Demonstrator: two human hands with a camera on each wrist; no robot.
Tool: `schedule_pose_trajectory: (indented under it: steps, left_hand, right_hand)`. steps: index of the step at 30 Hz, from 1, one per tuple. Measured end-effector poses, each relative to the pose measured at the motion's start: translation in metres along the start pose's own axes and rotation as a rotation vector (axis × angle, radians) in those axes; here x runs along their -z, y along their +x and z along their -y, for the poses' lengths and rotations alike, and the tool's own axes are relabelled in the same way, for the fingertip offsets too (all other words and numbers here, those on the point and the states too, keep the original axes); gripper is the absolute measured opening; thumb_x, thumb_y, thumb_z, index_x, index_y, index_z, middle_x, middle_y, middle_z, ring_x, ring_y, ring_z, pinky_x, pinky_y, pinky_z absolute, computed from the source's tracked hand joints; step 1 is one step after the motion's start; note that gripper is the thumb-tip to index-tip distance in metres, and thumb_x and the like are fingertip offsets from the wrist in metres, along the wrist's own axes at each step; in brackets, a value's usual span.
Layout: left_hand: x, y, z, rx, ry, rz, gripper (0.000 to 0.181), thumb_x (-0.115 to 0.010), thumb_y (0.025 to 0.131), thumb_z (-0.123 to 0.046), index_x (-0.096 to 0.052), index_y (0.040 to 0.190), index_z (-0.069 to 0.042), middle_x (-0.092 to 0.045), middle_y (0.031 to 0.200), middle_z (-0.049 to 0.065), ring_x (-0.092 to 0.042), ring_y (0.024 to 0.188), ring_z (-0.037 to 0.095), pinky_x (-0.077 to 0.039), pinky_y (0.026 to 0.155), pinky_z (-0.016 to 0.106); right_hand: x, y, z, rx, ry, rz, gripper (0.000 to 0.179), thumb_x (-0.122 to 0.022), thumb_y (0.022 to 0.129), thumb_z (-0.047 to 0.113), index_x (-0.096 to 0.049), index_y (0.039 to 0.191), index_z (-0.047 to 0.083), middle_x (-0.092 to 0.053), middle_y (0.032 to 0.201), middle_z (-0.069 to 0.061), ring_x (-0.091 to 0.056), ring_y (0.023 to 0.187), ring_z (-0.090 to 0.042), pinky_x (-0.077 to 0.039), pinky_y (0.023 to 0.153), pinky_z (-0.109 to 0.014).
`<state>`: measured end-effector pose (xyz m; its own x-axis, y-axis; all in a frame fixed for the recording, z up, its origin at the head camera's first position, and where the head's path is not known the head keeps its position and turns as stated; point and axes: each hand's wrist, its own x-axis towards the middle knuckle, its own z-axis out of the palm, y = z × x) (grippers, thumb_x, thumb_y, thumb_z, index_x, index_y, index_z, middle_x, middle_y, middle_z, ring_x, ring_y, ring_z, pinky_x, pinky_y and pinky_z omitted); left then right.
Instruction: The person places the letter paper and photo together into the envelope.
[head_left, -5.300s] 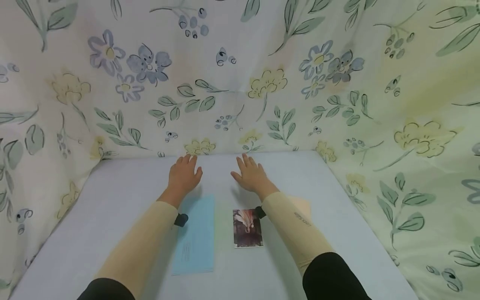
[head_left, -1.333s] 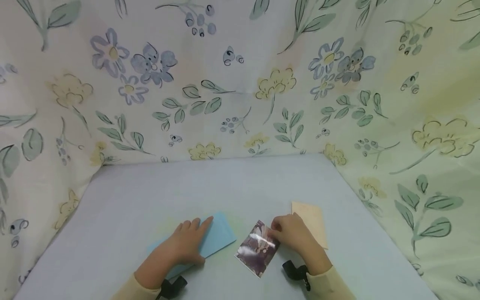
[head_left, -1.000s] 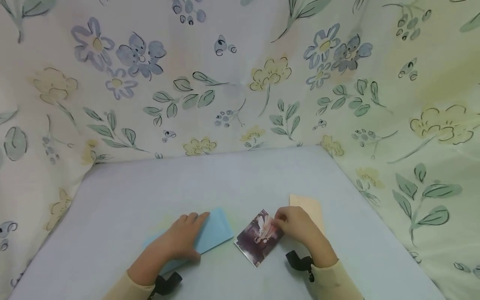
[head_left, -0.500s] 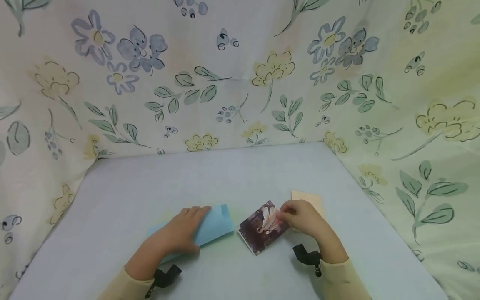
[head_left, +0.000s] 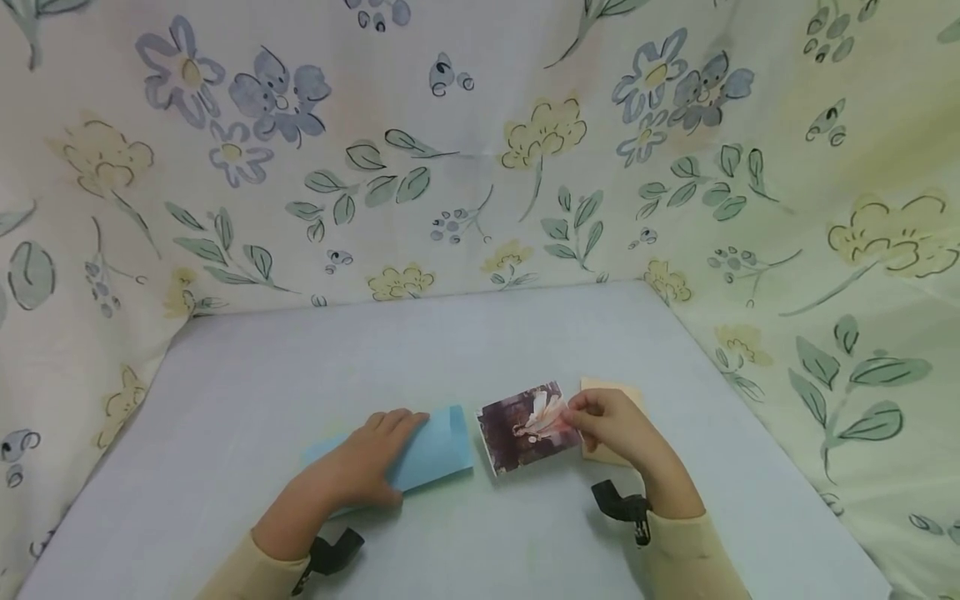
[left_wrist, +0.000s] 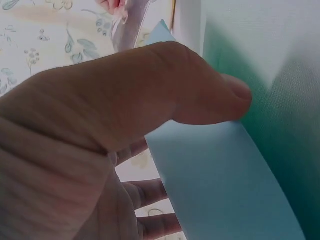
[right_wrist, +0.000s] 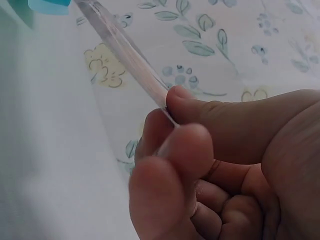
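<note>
In the head view my left hand [head_left: 360, 462] holds a light-blue paper envelope [head_left: 438, 450], lying over its left part. The left wrist view puts the thumb in front of the blue envelope [left_wrist: 210, 170], while the fingers pass behind its other edge. A narrow flap shows at its right end. My right hand [head_left: 611, 425] pinches a dark photo print [head_left: 513, 433] with a pale pink figure by its right edge. Seen edge-on in the right wrist view, the photo [right_wrist: 130, 57] sits between thumb and fingertips. It is tilted, its left edge close to the envelope's open-looking right end.
A beige paper rectangle [head_left: 603, 454] lies on the white table [head_left: 412, 350] partly behind my right hand. Floral cloth [head_left: 465, 167] hangs at the back and both sides. Black wrist cameras [head_left: 618, 500] are strapped on both wrists.
Both hands came back from the far table edge, the left onto the envelope, the right onto the photo. Lately the photo has been raised and turned towards horizontal; the left hand stays nearly still.
</note>
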<state>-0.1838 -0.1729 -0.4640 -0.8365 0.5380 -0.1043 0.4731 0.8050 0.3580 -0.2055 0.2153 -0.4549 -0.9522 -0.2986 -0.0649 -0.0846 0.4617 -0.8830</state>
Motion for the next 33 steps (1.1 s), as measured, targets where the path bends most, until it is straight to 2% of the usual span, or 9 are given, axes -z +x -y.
schedule_pose_trajectory:
  steps: [8, 18, 28, 33]
  left_hand:
    - [0.001, 0.0, -0.004, -0.056, 0.005, -0.021, 0.104, -0.089, 0.071, -0.021, -0.033, 0.158, -0.008, -0.037, 0.156, 0.018, -0.038, 0.139, 0.039, -0.038, 0.109, 0.058]
    - [0.002, -0.002, -0.01, -0.119, 0.028, -0.053, 0.105, -0.091, 0.071, -0.021, -0.032, 0.157, -0.007, -0.035, 0.156, 0.021, -0.037, 0.139, 0.041, -0.037, 0.11, 0.058]
    - [0.003, -0.001, -0.012, -0.117, 0.067, -0.071, 0.107, -0.09, 0.071, -0.025, -0.031, 0.158, -0.008, -0.034, 0.157, 0.023, -0.037, 0.138, 0.041, -0.037, 0.11, 0.057]
    - [0.003, -0.001, -0.013, -0.122, 0.068, -0.086, 0.108, -0.09, 0.069, -0.025, -0.031, 0.158, -0.008, -0.035, 0.157, 0.022, -0.038, 0.138, 0.041, -0.038, 0.11, 0.057]
  right_hand:
    - [-0.003, 0.002, 0.004, -0.059, 0.101, 0.053, 0.021, -0.07, 0.099, 0.018, -0.066, 0.1, -0.003, -0.063, 0.07, -0.006, -0.059, 0.057, -0.017, -0.057, 0.062, -0.034]
    - [-0.005, 0.004, 0.006, -0.073, 0.12, 0.073, 0.022, -0.068, 0.099, 0.016, -0.066, 0.101, -0.006, -0.067, 0.074, -0.007, -0.06, 0.057, -0.017, -0.057, 0.061, -0.033]
    - [-0.007, 0.006, 0.004, -0.071, 0.123, 0.08, 0.02, -0.07, 0.098, 0.016, -0.068, 0.103, -0.004, -0.069, 0.075, -0.007, -0.056, 0.054, -0.016, -0.055, 0.06, -0.037]
    - [-0.009, 0.005, 0.006, -0.085, 0.12, 0.076, 0.018, -0.069, 0.098, 0.016, -0.069, 0.1, -0.002, -0.065, 0.07, -0.007, -0.056, 0.055, -0.017, -0.053, 0.058, -0.036]
